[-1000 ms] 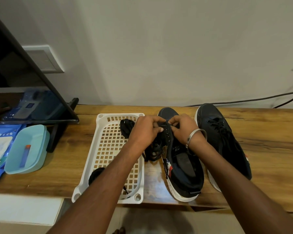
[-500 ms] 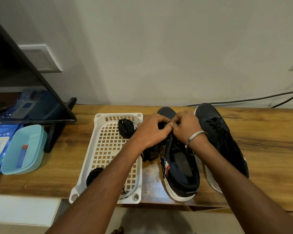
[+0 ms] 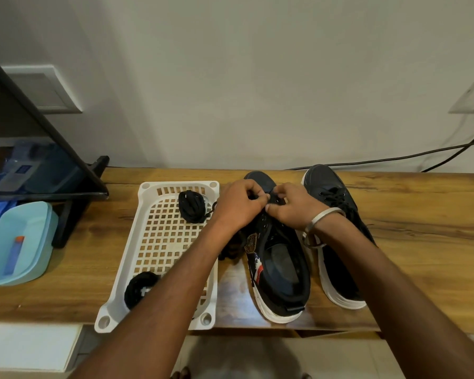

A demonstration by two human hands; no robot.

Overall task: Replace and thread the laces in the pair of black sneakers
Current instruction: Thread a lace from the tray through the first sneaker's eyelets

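While both hands [image 3: 268,206] pinch lace, sneaker [image 3: 278,258] badge unreadable

Both bare forearms are extended forward and converge at the centre. The left hand [image 3: 237,207] and right hand [image 3: 292,207] are held knuckles up, fingertips nearly touching, fingers curled in a pinch. A metal bangle [image 3: 319,222] is worn on the right wrist.

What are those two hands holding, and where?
Both hands, left and right, pinch a black lace at the near sneaker's front eyelets.
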